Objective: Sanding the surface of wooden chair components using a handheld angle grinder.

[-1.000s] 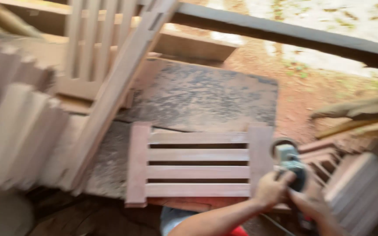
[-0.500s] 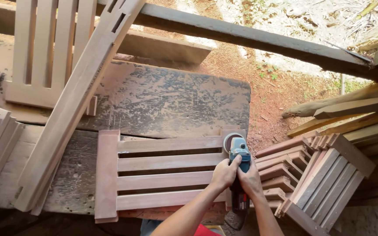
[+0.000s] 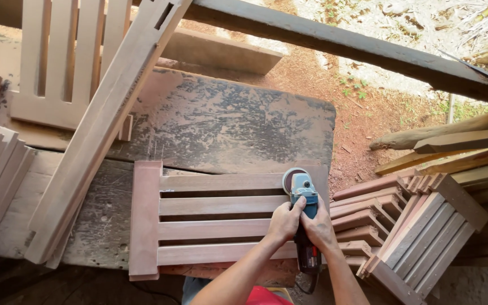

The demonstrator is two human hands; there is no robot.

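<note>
Grinder point(image 3: 303, 189) shifted left — worn workbench point(image 3: 227, 121) (outdoors).

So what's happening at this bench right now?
A person grips a blue-grey angle grinder with both hands, left hand and right hand, its disc resting on the right end of a slatted wooden frame. The frame lies flat on a worn workbench. A stack of similar frames leans to the right.

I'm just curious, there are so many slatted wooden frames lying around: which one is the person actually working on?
The slatted frame lying flat on the worn bench, directly under both hands. The left hand and right hand hold a blue grinder against its right end; other frames lean or sit stacked aside.
</note>
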